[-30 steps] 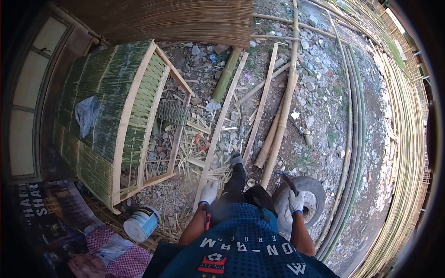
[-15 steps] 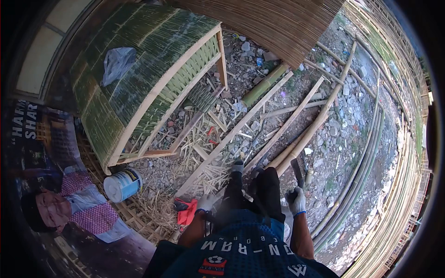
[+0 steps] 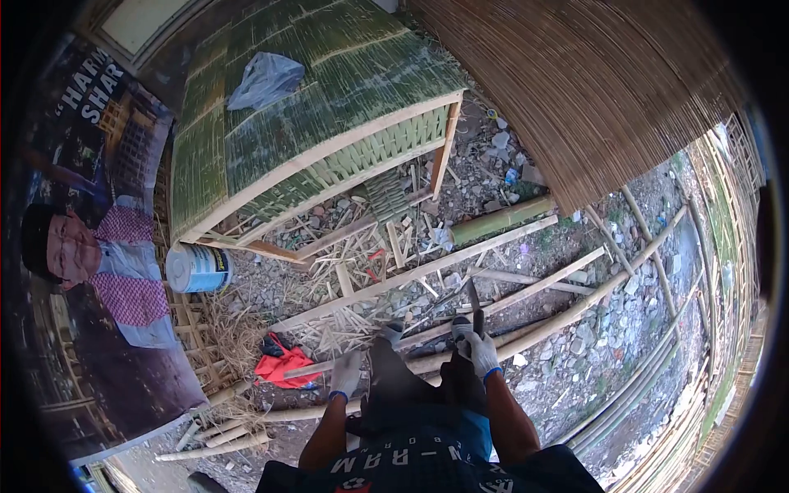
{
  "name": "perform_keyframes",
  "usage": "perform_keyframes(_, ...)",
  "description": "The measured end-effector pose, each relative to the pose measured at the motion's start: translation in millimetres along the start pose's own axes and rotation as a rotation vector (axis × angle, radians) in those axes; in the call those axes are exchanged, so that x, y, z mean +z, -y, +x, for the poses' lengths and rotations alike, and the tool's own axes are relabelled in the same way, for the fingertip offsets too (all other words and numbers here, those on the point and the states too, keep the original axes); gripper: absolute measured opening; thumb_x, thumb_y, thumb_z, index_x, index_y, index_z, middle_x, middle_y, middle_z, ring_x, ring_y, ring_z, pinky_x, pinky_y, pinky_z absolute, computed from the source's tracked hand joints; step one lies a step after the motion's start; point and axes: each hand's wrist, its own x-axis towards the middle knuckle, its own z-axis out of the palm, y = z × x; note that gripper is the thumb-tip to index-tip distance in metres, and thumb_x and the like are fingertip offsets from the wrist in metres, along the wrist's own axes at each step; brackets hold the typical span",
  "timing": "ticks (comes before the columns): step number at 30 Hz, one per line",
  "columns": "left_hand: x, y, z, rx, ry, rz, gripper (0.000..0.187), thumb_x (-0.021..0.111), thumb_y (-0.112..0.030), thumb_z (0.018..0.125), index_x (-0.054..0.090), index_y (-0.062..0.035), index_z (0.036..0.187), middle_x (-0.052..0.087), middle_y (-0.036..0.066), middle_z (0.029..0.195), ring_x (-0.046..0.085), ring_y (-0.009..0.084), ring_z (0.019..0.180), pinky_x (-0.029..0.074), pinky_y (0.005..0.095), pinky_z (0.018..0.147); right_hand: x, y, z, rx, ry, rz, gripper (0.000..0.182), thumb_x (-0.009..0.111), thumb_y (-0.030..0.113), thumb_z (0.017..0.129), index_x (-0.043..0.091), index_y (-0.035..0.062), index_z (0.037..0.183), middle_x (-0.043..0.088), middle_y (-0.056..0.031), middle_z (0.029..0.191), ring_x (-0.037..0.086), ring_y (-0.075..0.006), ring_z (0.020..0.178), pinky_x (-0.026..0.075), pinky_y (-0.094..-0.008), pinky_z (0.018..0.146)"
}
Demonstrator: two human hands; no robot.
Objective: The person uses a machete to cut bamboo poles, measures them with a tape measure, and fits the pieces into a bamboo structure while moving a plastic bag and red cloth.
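Observation:
My right hand [image 3: 479, 349], in a white work glove with a blue cuff, is closed round the handle of a machete [image 3: 474, 297]. The dark blade points away from me over the rubble, above a long wooden slat [image 3: 542, 283]. In a matching glove, my left hand [image 3: 345, 374] hangs low beside my leg, next to the near end of a slat. Its fingers are too indistinct to show whether they grip the wood. Left of it lies a red cloth or bag [image 3: 283, 364]. Thick bamboo poles [image 3: 567, 314] run past my legs.
A wooden-framed structure covered in green split bamboo [image 3: 329, 90] stands ahead, with a plastic bag [image 3: 267, 80] on top. A paint bucket [image 3: 200, 268] sits by its corner. Wood chips [image 3: 345, 312] litter the rubble. A brown slatted panel [image 3: 575, 82] overhangs at upper right; a printed banner [image 3: 107, 246] is left.
My view has turned to the right, and the scene has rotated. My right hand has brought the machete inward from my right side, in front of my legs. My left hand stays low.

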Motion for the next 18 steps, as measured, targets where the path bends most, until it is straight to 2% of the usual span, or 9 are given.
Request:
perform_keyframes(1,24,-6,-3,0.021,-0.064,-0.111,0.044,0.052,-0.035,0.104,0.068,0.0020,0.121,0.073,0.023,0.112,0.070,0.0309,0.109,0.051,0.0414,0.095,0,13,14,0.007,0.056,-0.016,0.013,0.066,0.019,0.098,0.063,0.0058,0.096,0.063,-0.0019,0.075,0.061,-0.0120,0.062,0.053,-0.0269,0.058)
perform_keyframes(2,44,-14,-3,-0.031,-0.019,-0.299,0.042,0.055,-0.032,0.104,0.068,0.0003,0.127,0.075,0.017,0.118,0.070,0.0232,0.112,0.051,0.0354,0.098,1,22,28,0.020,0.110,-0.030,0.012,0.066,0.017,0.098,0.063,0.0058,0.098,0.063,-0.0011,0.076,0.060,-0.0112,0.063,0.052,-0.0262,0.058)
perform_keyframes(4,96,-21,7,-0.045,-0.062,-0.602,0.040,0.056,-0.029,0.104,0.069,-0.0006,0.129,0.075,0.011,0.122,0.069,0.0194,0.113,0.051,0.0313,0.100,-2,31,64,0.031,0.231,-0.113,0.012,0.066,0.015,0.099,0.062,0.0047,0.105,0.061,0.0002,0.078,0.056,-0.0083,0.063,0.046,-0.0234,0.057)
perform_keyframes(6,134,-29,19,0.080,-0.073,-0.499,0.040,0.053,-0.031,0.106,0.068,-0.0009,0.129,0.074,0.012,0.122,0.069,0.0200,0.113,0.051,0.0327,0.099,4,34,103,0.021,0.228,-0.256,0.013,0.065,0.017,0.100,0.062,0.0048,0.102,0.059,0.0016,0.077,0.053,-0.0075,0.062,0.045,-0.0237,0.057)
perform_keyframes(8,141,-97,20,0.082,-0.011,-0.329,0.043,0.047,-0.035,0.107,0.066,-0.0011,0.126,0.072,0.017,0.120,0.068,0.0282,0.114,0.049,0.0386,0.098,23,52,125,0.005,0.216,-0.357,0.014,0.065,0.019,0.101,0.062,0.0054,0.099,0.058,0.0023,0.076,0.053,-0.0071,0.062,0.046,-0.0241,0.057)
perform_keyframes(9,165,-87,41,0.129,-0.031,-0.309,0.042,0.047,-0.033,0.107,0.066,-0.0010,0.127,0.072,0.018,0.121,0.067,0.0307,0.115,0.049,0.0398,0.099,31,53,138,-0.003,0.210,-0.403,0.014,0.065,0.019,0.101,0.062,0.0057,0.098,0.057,0.0027,0.075,0.052,-0.0069,0.062,0.046,-0.0244,0.058)
perform_keyframes(12,225,-56,124,0.371,-0.144,-0.161,0.041,0.048,-0.031,0.108,0.063,-0.0017,0.132,0.070,0.020,0.124,0.066,0.0360,0.119,0.048,0.0421,0.103,47,17,207,-0.005,0.253,-0.247,0.017,0.066,0.022,0.101,0.062,0.0066,0.094,0.056,0.0036,0.074,0.052,-0.0066,0.062,0.046,-0.0254,0.059)
perform_keyframes(16,253,-68,206,0.149,-0.162,-0.548,0.049,0.049,-0.038,0.109,0.060,0.0014,0.136,0.067,0.021,0.129,0.062,0.0273,0.125,0.044,0.0374,0.109,86,-5,257,-0.054,0.305,-0.268,0.019,0.065,0.024,0.101,0.061,0.0077,0.093,0.055,0.0027,0.075,0.055,-0.0084,0.066,0.050,-0.0267,0.064)
perform_keyframes(18,284,-44,254,0.133,-0.214,-0.784,0.053,0.051,-0.039,0.109,0.056,0.0035,0.141,0.065,0.019,0.132,0.059,0.0232,0.126,0.044,0.0353,0.109,94,-24,286,-0.037,0.344,-0.262,0.017,0.066,0.023,0.100,0.062,0.0067,0.097,0.057,0.0005,0.079,0.058,-0.0111,0.070,0.055,-0.0285,0.071)
